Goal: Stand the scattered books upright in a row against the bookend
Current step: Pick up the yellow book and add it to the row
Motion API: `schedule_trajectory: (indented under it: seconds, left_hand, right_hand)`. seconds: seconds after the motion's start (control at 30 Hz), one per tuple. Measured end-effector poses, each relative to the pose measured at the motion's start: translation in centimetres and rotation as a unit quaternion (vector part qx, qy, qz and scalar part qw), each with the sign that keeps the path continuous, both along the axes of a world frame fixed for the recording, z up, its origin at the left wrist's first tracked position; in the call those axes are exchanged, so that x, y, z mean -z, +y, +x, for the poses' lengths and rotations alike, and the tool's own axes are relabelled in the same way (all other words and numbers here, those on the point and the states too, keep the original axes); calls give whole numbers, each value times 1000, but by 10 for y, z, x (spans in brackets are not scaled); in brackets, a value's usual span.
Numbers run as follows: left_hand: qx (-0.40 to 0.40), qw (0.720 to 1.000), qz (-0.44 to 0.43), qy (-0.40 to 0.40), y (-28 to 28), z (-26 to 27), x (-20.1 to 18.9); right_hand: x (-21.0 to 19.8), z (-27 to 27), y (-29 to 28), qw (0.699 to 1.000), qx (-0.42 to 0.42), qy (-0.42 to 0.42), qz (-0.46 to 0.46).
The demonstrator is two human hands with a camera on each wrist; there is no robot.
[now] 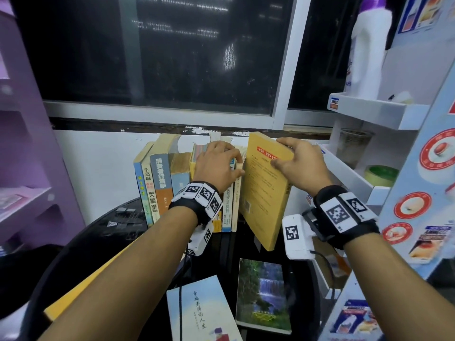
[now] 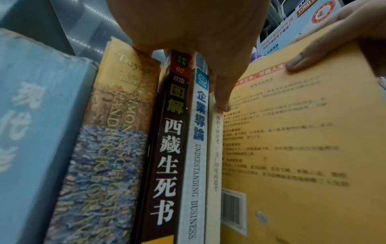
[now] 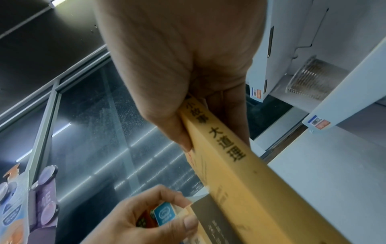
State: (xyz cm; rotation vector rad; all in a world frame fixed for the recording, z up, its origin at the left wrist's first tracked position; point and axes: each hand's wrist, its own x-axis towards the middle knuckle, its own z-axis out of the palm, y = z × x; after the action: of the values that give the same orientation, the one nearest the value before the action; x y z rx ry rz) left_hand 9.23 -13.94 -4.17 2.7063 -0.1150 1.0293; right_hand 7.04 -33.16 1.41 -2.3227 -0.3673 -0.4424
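Observation:
Several books [image 1: 157,183] stand upright in a row against the back wall on a dark round table [image 1: 118,217]. My left hand [image 1: 236,163] curls over the tops of the row's right-hand books, its thumb [image 2: 223,94] on a thin white spine beside the "Understanding Business" book [image 2: 197,148]. My right hand [image 1: 280,153] grips the top of a yellow book [image 1: 266,190], which leans just right of the row with its lower corner low over the table. Its spine [image 3: 240,165] sits between my right thumb and fingers. I cannot make out a bookend.
Three books lie flat near me: a pale blue one [image 1: 204,311], a waterfall cover [image 1: 263,294] and an orange one [image 1: 81,291] under my left forearm. A white shelf unit [image 1: 369,114] with a glass [image 1: 354,146] crowds the right. A purple shelf [image 1: 24,143] stands left.

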Motion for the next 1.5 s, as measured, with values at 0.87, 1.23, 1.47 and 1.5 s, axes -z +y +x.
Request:
schedule_trajectory:
  seconds: [0.87,1.23,1.47,1.5]
  left_hand:
    - [37,999,34,-5,16,0,0]
    - [54,995,61,66,28,1,-21]
    - [69,996,22,42,30,5,-10]
    - [70,997,22,38,30,5,-10]
  right_hand:
    - [36,70,64,999,-46,0,-9]
    - [37,60,44,975,-189,114,-35]
    - [47,60,45,977,-197,79,-8]
    - [48,61,45,977,-199,77,-2]
